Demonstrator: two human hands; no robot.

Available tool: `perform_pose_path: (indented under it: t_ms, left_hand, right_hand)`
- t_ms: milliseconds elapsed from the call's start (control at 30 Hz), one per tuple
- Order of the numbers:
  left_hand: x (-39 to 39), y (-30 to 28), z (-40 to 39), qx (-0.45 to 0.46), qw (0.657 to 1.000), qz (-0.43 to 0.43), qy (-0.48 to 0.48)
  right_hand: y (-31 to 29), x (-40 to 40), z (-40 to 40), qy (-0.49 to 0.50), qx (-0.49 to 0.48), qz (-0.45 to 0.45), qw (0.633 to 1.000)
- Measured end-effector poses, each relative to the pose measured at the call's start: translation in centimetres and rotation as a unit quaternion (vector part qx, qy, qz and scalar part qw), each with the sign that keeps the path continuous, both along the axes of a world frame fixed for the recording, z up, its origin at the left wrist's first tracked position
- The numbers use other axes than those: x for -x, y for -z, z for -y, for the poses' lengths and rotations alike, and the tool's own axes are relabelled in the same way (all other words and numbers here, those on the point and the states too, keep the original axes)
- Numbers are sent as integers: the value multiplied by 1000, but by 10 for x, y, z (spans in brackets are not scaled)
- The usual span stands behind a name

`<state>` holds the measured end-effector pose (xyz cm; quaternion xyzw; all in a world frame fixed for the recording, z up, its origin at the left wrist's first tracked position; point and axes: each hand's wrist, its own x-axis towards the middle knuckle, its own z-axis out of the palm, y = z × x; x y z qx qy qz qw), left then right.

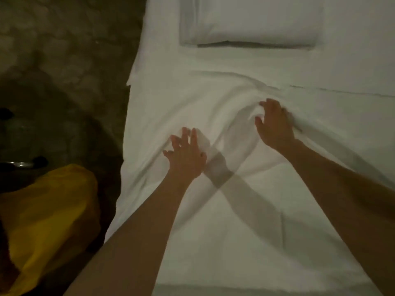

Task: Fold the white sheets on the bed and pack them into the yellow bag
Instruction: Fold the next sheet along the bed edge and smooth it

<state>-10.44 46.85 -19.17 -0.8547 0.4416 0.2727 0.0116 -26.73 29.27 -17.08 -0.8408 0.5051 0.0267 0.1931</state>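
Both arms reach out over the bed point(352, 60), and the white sheet point(213, 210) lies spread across most of it, running from the near edge up toward the pillow point(250, 20) at the far end. The left hand point(185, 154) sits near the bed's left edge with its fingers spread and only slightly bent, the tips touching the cloth where it bunches into soft ridges; it rests on the fabric more than it holds it. The right hand point(274, 122) is further in, toward the middle of the bed, and its fingers curl down into a raised fold of the sheet, gathering a small hump of cloth under the palm. Creases fan out from both hands toward the left edge and the far side. The shadows of the two forearms cross on the flat part of the sheet between them. The yellow bag point(49, 221) slumps on the dark floor point(64, 60) just beside the bed's near left corner, apart from the sheet. I cannot tell whether its mouth is open.
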Motion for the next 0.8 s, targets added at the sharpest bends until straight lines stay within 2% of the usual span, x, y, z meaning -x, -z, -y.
perform_pose_path:
  t_ms: [67,133,233,333,433,567,633,800]
  left_hand:
    - [-1,-7,44,-1,998,-59,-20]
    - [-5,-15,80,23,999,-11,28]
    - [-16,-16,132,95,994,25,42]
    - [-29,-13,174,127,990,9,62]
    - [-44,-1,196,112,989,0,96]
    - [-64,8,213,78,996,29,28]
    - [-74,7,216,62,998,3,16]
    - [-96,1,226,92,993,-39,-58]
  right_hand:
    - [-2,8,33,43,1,30,999]
    - [-3,12,60,71,-34,42,996]
    - [4,14,99,74,-66,-2,995]
    - [13,14,122,41,-25,-85,995]
    - [19,15,133,20,33,-106,994]
    - [24,36,144,64,24,-68,995]
    - [25,47,148,80,19,-64,995]
    - [12,28,179,94,38,-25,995]
